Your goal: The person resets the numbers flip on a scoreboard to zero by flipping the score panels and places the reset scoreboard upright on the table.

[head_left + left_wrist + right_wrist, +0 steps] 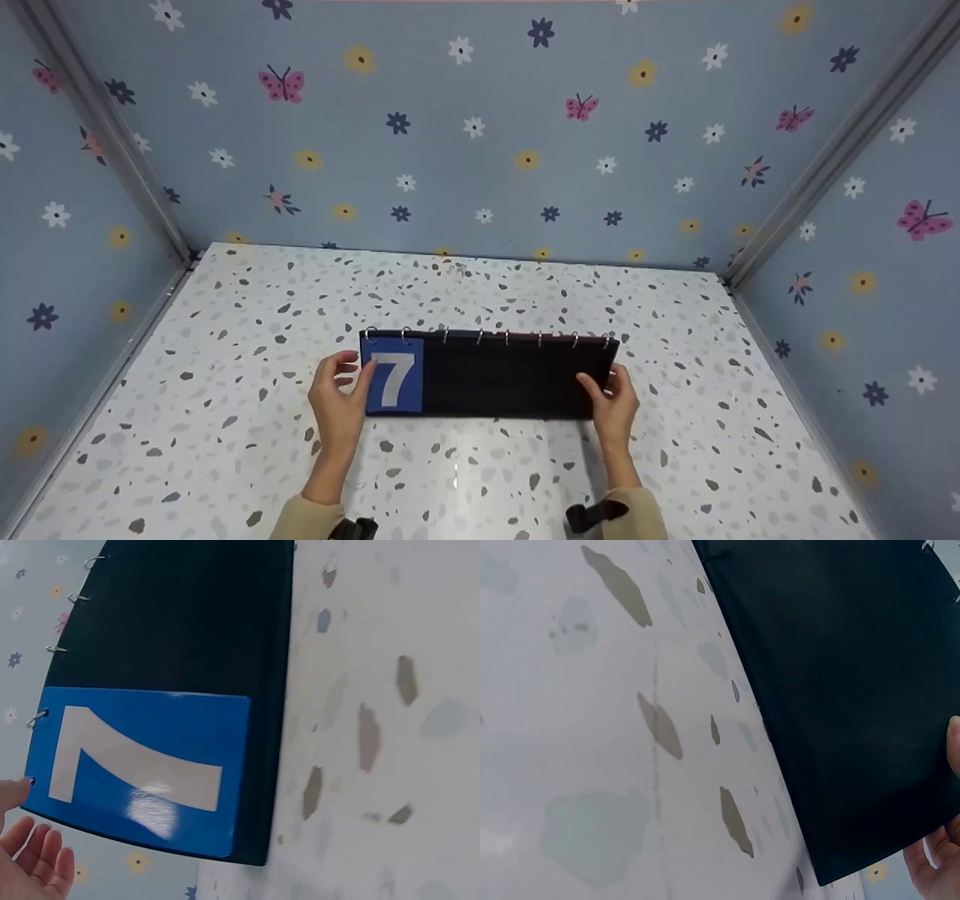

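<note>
One long black board [502,379], long axis running left to right, metal rings [480,336] along its far edge, blue number-7 card [382,386] upright at its left end, speckled white table [480,472] beneath, left hand [337,397] and right hand [615,405] pinching opposite ends, both partly closed, thumb-in-front.

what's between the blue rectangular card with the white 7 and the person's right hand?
Only the bare black face of the rectangular ring-bound board lies between the blue card and the right hand; the head view shows it.
</note>
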`<state>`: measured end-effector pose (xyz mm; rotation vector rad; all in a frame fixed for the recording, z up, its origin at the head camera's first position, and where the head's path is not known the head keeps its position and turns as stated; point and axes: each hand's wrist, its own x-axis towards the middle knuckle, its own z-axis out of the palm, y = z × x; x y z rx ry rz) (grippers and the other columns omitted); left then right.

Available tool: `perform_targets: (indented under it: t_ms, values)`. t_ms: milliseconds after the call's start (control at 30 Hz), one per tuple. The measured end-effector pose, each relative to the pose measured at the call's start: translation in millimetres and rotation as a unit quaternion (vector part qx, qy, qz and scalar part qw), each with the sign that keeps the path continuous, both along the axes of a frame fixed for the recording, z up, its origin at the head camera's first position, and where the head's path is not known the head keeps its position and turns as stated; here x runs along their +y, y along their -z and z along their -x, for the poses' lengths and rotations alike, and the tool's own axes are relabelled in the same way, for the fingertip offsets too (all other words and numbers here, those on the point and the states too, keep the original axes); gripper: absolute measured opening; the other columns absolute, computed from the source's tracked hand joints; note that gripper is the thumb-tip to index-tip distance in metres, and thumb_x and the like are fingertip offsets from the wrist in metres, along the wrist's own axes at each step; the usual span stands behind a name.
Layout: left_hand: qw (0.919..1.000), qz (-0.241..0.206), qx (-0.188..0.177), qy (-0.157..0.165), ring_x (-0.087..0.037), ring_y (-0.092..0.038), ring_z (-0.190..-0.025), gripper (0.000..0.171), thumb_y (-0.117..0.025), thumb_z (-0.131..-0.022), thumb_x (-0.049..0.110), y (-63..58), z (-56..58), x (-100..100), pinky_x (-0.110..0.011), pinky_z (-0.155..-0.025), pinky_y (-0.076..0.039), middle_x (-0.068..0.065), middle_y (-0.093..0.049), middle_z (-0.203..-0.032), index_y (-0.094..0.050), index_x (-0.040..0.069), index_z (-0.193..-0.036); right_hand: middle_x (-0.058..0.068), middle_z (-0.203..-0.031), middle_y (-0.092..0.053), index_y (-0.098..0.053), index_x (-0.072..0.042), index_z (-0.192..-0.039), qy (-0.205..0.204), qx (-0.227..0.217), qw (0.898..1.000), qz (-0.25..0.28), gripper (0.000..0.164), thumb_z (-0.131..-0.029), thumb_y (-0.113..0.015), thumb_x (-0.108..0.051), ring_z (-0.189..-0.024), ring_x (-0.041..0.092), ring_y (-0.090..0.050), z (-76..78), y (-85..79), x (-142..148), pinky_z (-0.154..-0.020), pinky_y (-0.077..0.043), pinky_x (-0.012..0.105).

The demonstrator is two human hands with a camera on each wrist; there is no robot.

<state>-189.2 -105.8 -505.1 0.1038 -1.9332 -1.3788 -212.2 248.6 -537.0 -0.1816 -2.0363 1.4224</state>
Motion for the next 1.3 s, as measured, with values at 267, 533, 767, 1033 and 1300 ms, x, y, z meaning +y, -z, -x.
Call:
perform_targets:
  t_ms: [267, 533, 767, 1033, 1300]
  values:
    - [0.9992, -0.015, -0.036, -0.005, -0.020, -0.053, -0.077, 0.037, -0.079, -0.064, 0.009, 15.6, -1.7, 5.6, -0.027, -0.064, -0.042, -0.013, -0.057, -0.085, -0.057, -0.005, -0.091, 0.014, -0.078, -0.062, -0.058, 0.000, -0.093, 0.005, -0.014, 1.000, 0.000, 0.032, -0.069, -0.076, -0.012, -0.067, 0.014, -0.058, -0.3, -0.4, -0.1, -0.061, -0.046, 0.019]
    - [0.9976, -0.018, -0.062, -0.027, -0.021, -0.054, -0.073, 0.033, -0.080, -0.063, 0.008, 22.4, 5.2, 7.2, -0.029, -0.062, -0.042, -0.012, -0.057, -0.078, -0.057, -0.004, -0.084, 0.018, -0.078, -0.062, -0.057, 0.004, -0.094, -0.004, -0.016, 1.000, -0.009, 0.031, -0.071, -0.074, -0.006, -0.069, 0.023, -0.058, -10.6, -19.1, -8.8, -0.060, -0.046, 0.019]
    - [0.9962, -0.023, -0.075, -0.036, -0.019, -0.051, -0.066, 0.028, -0.079, -0.063, 0.007, 23.6, 9.8, 4.0, -0.021, -0.061, -0.039, -0.011, -0.058, -0.073, -0.057, -0.004, -0.077, 0.019, -0.075, -0.060, -0.057, 0.007, -0.093, -0.003, -0.006, 1.000, -0.005, 0.030, -0.070, -0.074, -0.003, -0.067, 0.024, -0.057, -12.2, -23.9, -11.7, -0.059, -0.045, 0.019]
    - [0.9960, -0.022, -0.078, -0.036, -0.018, -0.052, -0.062, 0.022, -0.078, -0.065, 0.007, 19.6, 9.4, 0.5, -0.019, -0.058, -0.040, -0.011, -0.060, -0.070, -0.062, -0.004, -0.074, 0.013, -0.075, -0.062, -0.058, 0.000, -0.093, 0.002, -0.010, 1.000, -0.005, 0.032, -0.069, -0.076, -0.013, -0.066, 0.015, -0.057, 0.7, -1.2, 0.8, -0.058, -0.046, 0.018]
    - [0.9987, 0.009, -0.037, -0.032, -0.016, -0.051, -0.060, 0.021, -0.078, -0.065, 0.006, 16.5, 2.1, -1.4, -0.016, -0.056, -0.038, -0.009, -0.060, -0.071, -0.062, -0.002, -0.076, 0.012, -0.076, -0.062, -0.058, -0.001, -0.092, 0.005, -0.019, 1.000, -0.004, 0.032, -0.069, -0.076, -0.014, -0.066, 0.013, -0.057, -0.1, -0.8, 0.6, -0.060, -0.046, 0.018]
